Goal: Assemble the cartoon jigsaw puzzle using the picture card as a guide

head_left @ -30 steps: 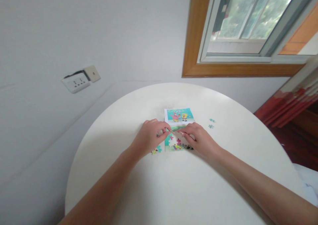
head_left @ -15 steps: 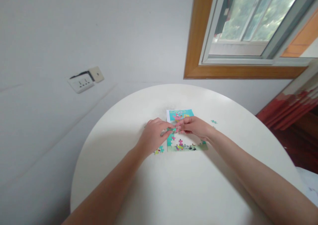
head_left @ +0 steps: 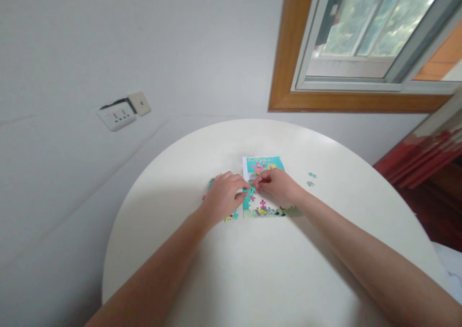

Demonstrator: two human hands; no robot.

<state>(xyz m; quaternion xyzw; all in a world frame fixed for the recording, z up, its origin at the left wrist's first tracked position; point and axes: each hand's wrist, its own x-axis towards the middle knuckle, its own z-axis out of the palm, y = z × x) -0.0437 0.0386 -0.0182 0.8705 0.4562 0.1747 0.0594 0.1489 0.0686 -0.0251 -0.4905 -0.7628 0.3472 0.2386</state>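
A partly assembled jigsaw puzzle (head_left: 272,212) lies on the white table, its left side and bottom strip joined around a bare middle. My left hand (head_left: 224,195) rests at its left edge, thumb and forefinger apart, fingertips by the teal pieces. From the right, my right hand (head_left: 277,183) reaches over the upper part, thumb and fingers pinched at a small teal-and-pink puzzle piece (head_left: 253,184), mostly covered by the fingertips. Behind the hands lies a teal picture sheet (head_left: 265,163) with a pink cartoon figure. My right hand hides the puzzle's upper right.
Loose puzzle pieces (head_left: 234,215) lie beside and partly under my left hand. Two more loose pieces (head_left: 311,179) sit to the right. The round table (head_left: 260,269) stands against a wall with a socket (head_left: 117,115) and a wood-framed window (head_left: 361,102).
My left fingertips have parted and drawn slightly back from the piece. My right hand has shifted a little left and up, uncovering more of the sheet and the loose pieces at right.
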